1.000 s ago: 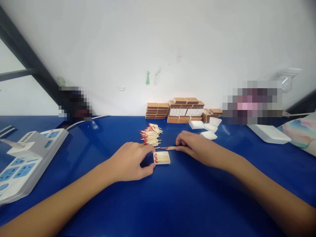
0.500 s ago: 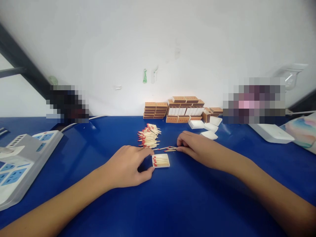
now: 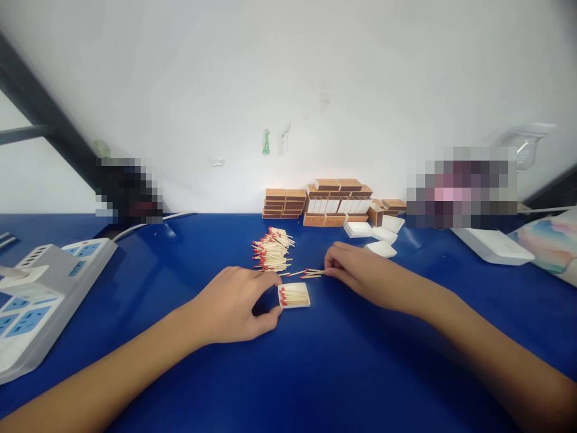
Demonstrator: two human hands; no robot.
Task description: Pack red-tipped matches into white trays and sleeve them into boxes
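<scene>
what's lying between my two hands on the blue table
In the head view, a white tray of matches lies between the left hand and the right hand, touching the left fingers; a few loose matches lie behind it, at the right fingers.

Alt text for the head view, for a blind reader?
On a blue table, the left hand holds a small white tray of red-tipped matches while the right hand touches a few loose matches just behind it. A match pile, stacked matchboxes and spare white trays lie beyond; a power strip sits far left.
</scene>
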